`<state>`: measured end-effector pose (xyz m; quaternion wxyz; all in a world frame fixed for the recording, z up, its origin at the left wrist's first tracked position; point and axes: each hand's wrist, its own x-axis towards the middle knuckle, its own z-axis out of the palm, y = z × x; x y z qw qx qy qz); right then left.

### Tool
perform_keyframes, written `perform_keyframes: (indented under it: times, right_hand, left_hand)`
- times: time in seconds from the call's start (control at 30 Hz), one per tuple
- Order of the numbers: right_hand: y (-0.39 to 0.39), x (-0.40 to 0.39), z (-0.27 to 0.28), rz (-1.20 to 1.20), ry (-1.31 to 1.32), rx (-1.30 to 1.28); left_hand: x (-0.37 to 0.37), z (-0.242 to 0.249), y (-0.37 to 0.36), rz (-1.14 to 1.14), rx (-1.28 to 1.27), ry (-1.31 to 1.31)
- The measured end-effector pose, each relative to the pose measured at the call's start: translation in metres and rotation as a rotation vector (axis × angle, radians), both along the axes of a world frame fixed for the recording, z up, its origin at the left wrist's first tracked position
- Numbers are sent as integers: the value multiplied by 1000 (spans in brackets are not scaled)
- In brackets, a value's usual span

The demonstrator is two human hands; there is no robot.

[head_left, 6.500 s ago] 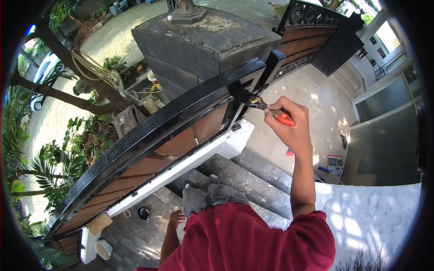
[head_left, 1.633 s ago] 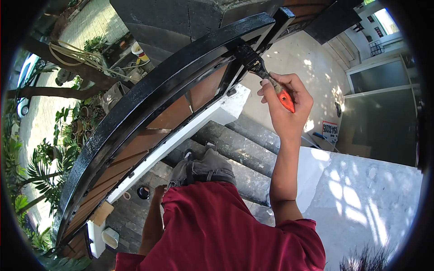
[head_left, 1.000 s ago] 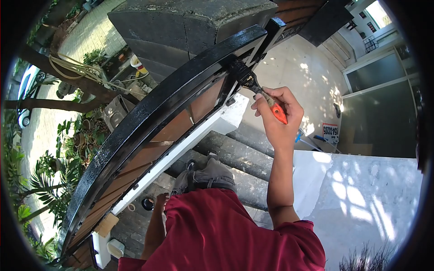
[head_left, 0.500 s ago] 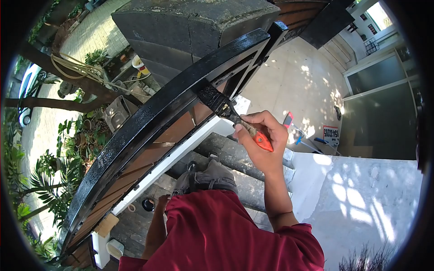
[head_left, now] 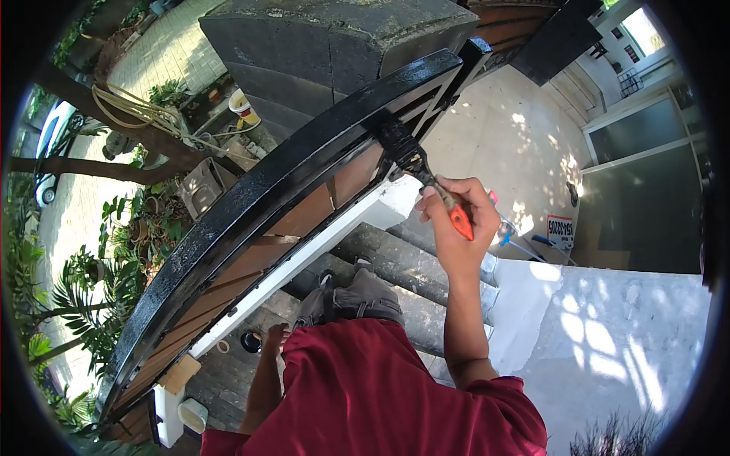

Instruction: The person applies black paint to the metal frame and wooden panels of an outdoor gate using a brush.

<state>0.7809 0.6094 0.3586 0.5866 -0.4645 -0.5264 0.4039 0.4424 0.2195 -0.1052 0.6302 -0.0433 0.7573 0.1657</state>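
Observation:
My right hand (head_left: 465, 220) is closed on a paintbrush (head_left: 460, 222) with an orange-red handle and a dark, paint-coated head. Its bristles press against the inner side of the curved black metal rail (head_left: 304, 159), near the rail's upper right end. The rail's top looks wet and glossy. Brown panels (head_left: 304, 220) sit below it. My left hand (head_left: 278, 336) is low beside my body, partly hidden by my arm and shirt; its fingers are too small to read. Close to it is a round black container (head_left: 250, 342).
A dark stone pillar (head_left: 304, 61) stands behind the rail. Beneath the panels runs a white ledge (head_left: 281, 292), with grey steps (head_left: 395, 258) beside it. Plants (head_left: 87, 292), a branch (head_left: 91, 170) and a bucket (head_left: 240, 106) are beyond. A white wall top (head_left: 601, 327) lies right.
My right hand and the paintbrush have moved up and to the right along the rail. The view has shifted slightly.

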Motion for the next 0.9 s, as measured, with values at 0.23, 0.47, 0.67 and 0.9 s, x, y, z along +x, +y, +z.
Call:
perform_keyframes:
  times: [0.23, 0.47, 0.67, 0.9]
  right_hand:
    - [-22, -15, -12, 218, -67, 36]
    - [3, 1, -9, 10, -96, 44]
    - [2, 0, -3, 29, -67, 23]
    - [-7, -7, 1, 152, -131, 43]
  left_hand:
    - [9, 10, -1, 43, 12, -3]
    - [13, 17, 6, 98, 28, -8]
    - [8, 3, -3, -9, -20, -22]
    - [13, 12, 3, 25, 21, -28]
